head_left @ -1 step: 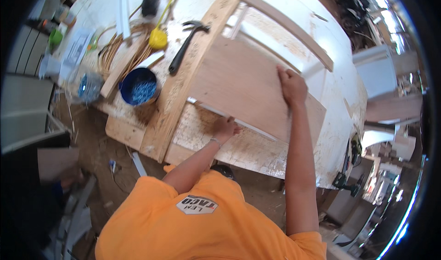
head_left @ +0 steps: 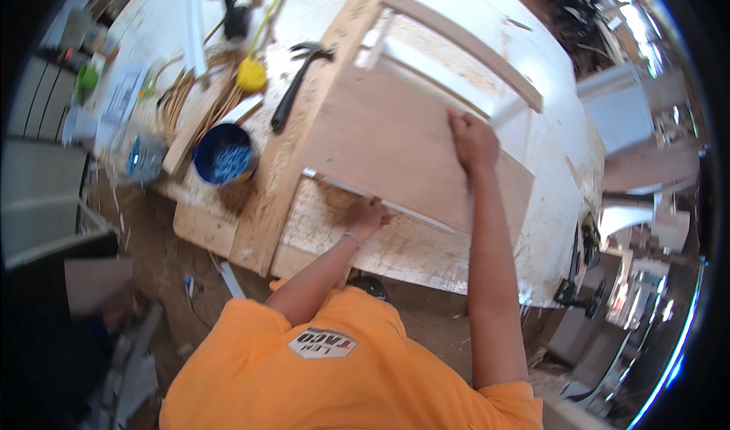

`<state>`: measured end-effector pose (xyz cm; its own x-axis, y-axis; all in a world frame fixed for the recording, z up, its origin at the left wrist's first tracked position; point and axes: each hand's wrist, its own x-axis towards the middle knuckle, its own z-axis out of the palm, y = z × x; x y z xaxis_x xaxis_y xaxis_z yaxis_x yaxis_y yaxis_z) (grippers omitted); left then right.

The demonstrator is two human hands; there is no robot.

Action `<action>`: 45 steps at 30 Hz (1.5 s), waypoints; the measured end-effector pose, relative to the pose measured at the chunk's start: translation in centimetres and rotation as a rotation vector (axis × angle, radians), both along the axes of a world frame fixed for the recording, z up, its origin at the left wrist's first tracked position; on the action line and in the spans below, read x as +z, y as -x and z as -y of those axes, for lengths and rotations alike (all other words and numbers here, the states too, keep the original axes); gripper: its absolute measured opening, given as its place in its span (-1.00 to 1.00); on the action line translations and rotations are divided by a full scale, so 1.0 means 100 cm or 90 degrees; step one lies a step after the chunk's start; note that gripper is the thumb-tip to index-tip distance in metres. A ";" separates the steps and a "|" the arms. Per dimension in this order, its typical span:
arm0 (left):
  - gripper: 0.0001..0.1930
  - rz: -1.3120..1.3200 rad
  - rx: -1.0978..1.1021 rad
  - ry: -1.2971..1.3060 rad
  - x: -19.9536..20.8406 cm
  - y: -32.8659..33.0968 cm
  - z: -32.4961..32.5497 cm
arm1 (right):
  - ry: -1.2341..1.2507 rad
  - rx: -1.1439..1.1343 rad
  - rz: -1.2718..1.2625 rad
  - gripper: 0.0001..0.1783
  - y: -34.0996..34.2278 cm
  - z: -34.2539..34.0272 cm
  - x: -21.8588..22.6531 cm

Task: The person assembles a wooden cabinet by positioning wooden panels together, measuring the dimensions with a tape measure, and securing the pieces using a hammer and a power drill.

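Note:
A flat brown plywood panel (head_left: 395, 130) lies tilted across the table, with a thin white strip (head_left: 414, 215) along its near edge. My right hand (head_left: 477, 145) is closed over the panel's far edge, knuckles up; part of its fingers is hidden. At the near edge, my left hand (head_left: 367, 215) has its fingers curled against the panel by the white strip, with the fingertips partly hidden. The panel's left end meets a long wooden board (head_left: 285, 175). On that board rests a claw hammer (head_left: 295, 86) with a black handle.
Left of the board stand a blue tub (head_left: 222, 154) of small blue pieces and a clear plastic container (head_left: 141, 156). A yellow tape measure (head_left: 251, 74) and coiled cane (head_left: 179, 104) lie beyond. A wooden rail (head_left: 471, 46) crosses behind the panel; a drill (head_left: 582, 299) sits at the right edge.
The whole view has shifted slightly, so things appear a little farther left. Both hands keep their places on the panel.

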<state>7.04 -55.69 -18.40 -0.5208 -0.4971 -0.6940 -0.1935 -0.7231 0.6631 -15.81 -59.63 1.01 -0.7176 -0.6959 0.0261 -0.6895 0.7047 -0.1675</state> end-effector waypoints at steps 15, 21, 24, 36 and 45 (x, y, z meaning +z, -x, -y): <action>-0.52 0.154 -0.308 1.144 0.212 0.132 0.027 | 0.583 0.072 0.442 -0.78 -0.053 -0.221 -0.005; -0.48 0.348 -0.327 1.170 0.182 0.153 0.045 | 0.440 -0.270 0.703 -0.73 -0.091 -0.479 -0.133; -0.51 0.396 -0.333 1.139 0.177 0.172 0.054 | 0.444 -0.611 0.703 -0.74 -0.086 -0.567 -0.193; -0.36 0.474 -0.338 1.040 0.187 0.215 0.065 | 0.394 -0.642 0.637 -0.82 -0.017 -0.618 -0.265; -0.44 0.215 -0.430 0.829 0.168 0.197 0.111 | 1.010 -0.975 0.380 -0.57 0.108 -0.736 -0.318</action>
